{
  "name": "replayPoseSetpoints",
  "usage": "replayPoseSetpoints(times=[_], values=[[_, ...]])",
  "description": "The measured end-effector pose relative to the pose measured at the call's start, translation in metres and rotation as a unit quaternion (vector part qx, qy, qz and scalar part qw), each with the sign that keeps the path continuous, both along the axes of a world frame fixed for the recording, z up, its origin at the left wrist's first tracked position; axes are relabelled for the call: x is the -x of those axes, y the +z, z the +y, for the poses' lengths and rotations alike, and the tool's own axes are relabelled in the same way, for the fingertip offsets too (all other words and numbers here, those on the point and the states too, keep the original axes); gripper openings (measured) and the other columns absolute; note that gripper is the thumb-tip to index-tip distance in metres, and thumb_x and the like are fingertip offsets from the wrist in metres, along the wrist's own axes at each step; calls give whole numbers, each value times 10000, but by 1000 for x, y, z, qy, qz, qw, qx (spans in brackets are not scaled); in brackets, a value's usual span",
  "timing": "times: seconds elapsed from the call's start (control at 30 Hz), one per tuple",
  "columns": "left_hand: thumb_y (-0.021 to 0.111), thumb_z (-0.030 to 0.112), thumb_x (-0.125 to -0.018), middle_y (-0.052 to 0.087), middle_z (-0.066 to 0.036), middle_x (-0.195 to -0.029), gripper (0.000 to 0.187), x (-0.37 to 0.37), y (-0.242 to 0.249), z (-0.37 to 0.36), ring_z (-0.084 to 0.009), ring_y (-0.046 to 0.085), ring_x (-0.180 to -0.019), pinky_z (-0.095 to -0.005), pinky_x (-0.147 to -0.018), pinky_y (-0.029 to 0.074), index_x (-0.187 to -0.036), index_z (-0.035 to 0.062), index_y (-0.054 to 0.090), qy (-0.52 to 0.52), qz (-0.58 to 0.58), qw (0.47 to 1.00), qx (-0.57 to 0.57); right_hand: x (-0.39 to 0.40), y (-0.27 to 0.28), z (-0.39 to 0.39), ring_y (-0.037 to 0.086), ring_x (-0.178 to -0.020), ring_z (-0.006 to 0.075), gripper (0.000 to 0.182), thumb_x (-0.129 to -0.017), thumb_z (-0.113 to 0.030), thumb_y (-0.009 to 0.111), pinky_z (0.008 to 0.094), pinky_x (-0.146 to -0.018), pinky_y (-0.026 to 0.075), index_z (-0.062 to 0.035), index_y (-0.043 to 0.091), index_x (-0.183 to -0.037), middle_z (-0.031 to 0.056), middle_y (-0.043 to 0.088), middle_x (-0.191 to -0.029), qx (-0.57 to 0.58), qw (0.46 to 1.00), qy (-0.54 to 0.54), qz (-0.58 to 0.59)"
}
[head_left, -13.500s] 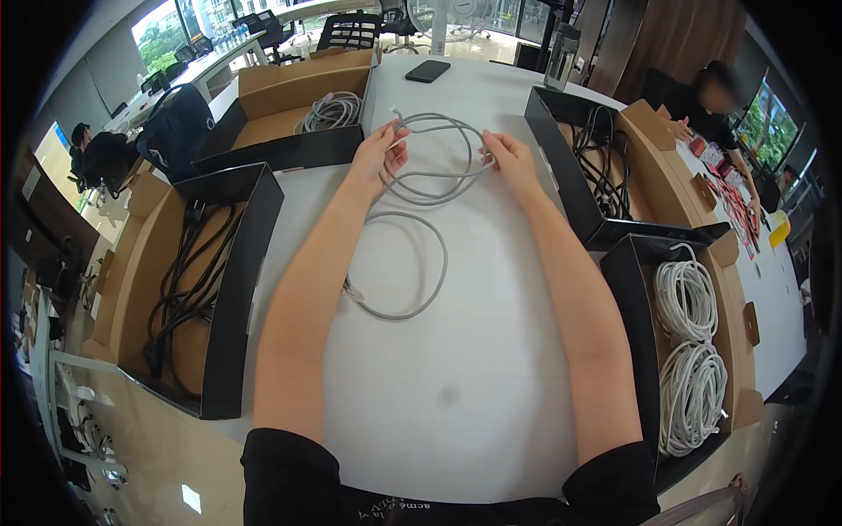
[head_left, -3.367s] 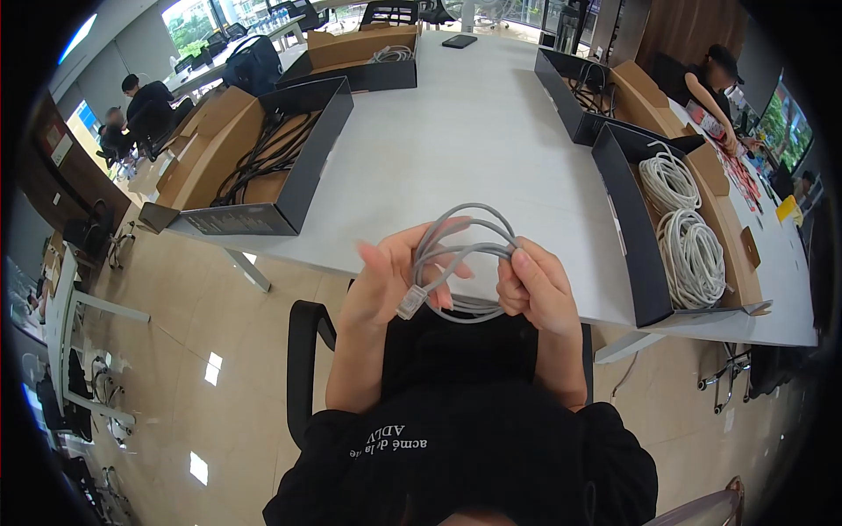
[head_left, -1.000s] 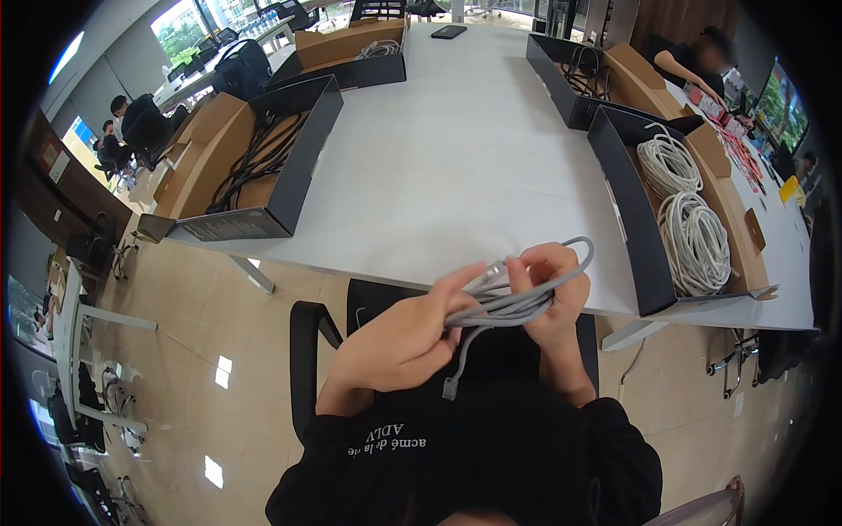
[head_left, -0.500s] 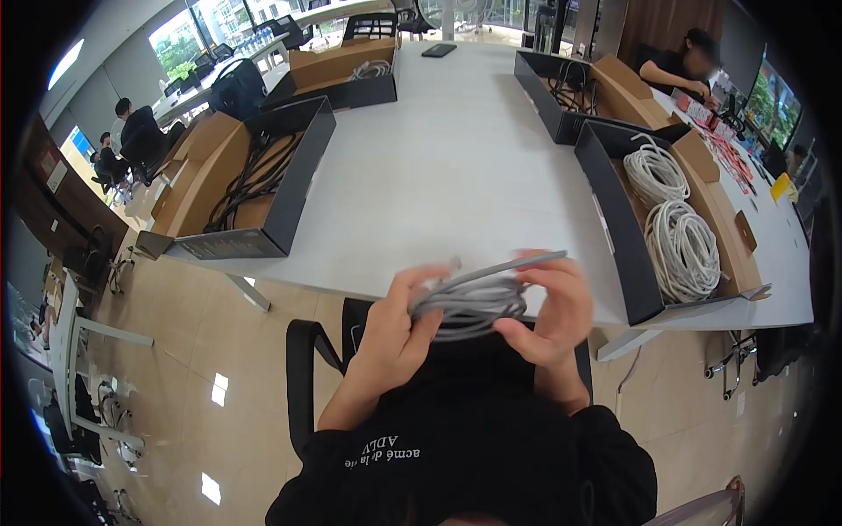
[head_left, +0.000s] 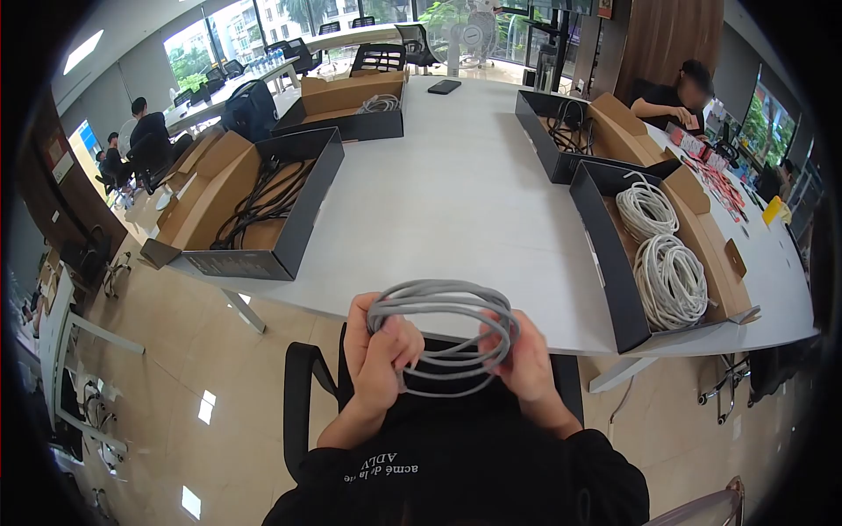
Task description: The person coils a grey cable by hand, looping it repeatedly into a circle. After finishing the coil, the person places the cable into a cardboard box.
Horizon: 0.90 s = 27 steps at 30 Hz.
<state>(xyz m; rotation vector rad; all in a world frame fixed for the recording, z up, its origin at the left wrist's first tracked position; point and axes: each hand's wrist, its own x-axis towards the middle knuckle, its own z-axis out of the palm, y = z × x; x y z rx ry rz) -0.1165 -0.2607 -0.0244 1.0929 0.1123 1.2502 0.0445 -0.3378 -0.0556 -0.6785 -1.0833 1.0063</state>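
Note:
A coiled grey cable is held up in front of me, just over the near edge of the white table. Its loops stand spread in an oval between both hands. My left hand is closed around the coil's left side, with the fingers curled over the strands. On the other side, my right hand grips the loops, its fingertips partly hidden behind the cable. The cable's ends cannot be made out.
An open box with white cable coils stands at right, and a box with black cables behind it. At left are a box of black cables and a box with a grey coil. A phone lies far back. A person sits at right.
The coil has turned from a flattened bundle to an open oval facing me, and its loose end no longer sticks out. My view has tilted up slightly.

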Motion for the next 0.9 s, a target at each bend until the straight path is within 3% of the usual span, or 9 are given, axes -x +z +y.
replayPoseSetpoints(times=[0.13,0.23,0.37,0.4,0.53,0.63,0.67,0.77,0.9], values=[[294,75,-919,300,13,-592,206,-15,-14,-2,-73,304,-474,-242,-486,362,-1122,59,328,61,10,998,-23,5,-9,11,398,-791,109,386,-919,-356,400,222,-686,335,7,474,-1026,55,441,-853,-113,972,-115,-169],[300,89,-931,310,6,-609,191,-23,-24,1,-75,311,-484,-245,-501,373,-1118,62,327,49,29,998,-14,4,-11,19,430,-828,134,286,-932,-275,374,255,-730,359,-5,465,-957,83,461,-865,-124,974,-140,-131],[300,96,-943,342,-20,-664,157,-28,-36,3,-86,345,-536,-258,-562,419,-1085,30,291,8,43,999,13,7,-2,13,520,-800,207,255,-944,-277,354,340,-729,438,-29,409,-967,137,510,-884,-74,993,16,94],[305,98,-944,351,-26,-670,184,-26,-38,5,-96,370,-549,-277,-598,441,-1112,22,298,-4,59,998,16,10,2,15,476,-594,161,274,-940,-297,363,311,-602,428,-31,399,-997,81,490,-725,-81,992,-1,94],[364,90,-926,402,-71,-792,250,-27,-36,2,-134,457,-684,-297,-708,457,-1154,8,302,-36,119,992,-2,1,-3,16,216,-431,65,242,-937,-288,385,243,-443,244,-52,425,-969,-28,277,-536,-94,979,0,183],[492,92,-879,449,-168,-1125,442,-24,-36,-1,-188,522,-952,-297,-819,436,-1248,-10,270,-13,153,985,-84,-12,2,15,215,-423,61,238,-935,-295,390,242,-429,228,-62,436,-946,-33,273,-546,-104,974,-59,192],[580,133,-828,338,-177,-1280,615,-16,-40,2,-217,483,-1062,-308,-849,418,-1302,-21,219,3,174,979,-109,-17,5,15,194,-414,52,238,-937,-300,385,233,-421,214,-69,438,-932,-47,256,-546,-107,972,-90,188],[589,309,-823,356,-154,-1256,709,-4,-57,8,-247,487,-1070,-332,-886,401,-1320,-15,202,133,192,962,-144,-33,13,13,185,-412,45,234,-944,-294,367,219,-418,208,-70,434,-928,-55,248,-547,-125,959,-143,213],[644,218,-788,310,-158,-1338,725,-2,-71,11,-267,385,-1205,-370,-941,376,-1321,-30,219,-241,146,958,-54,-42,17,10,179,-412,34,237,-963,-269,304,203,-415,205,-69,430,-937,-55,242,-551,-144,952,-76,260]])
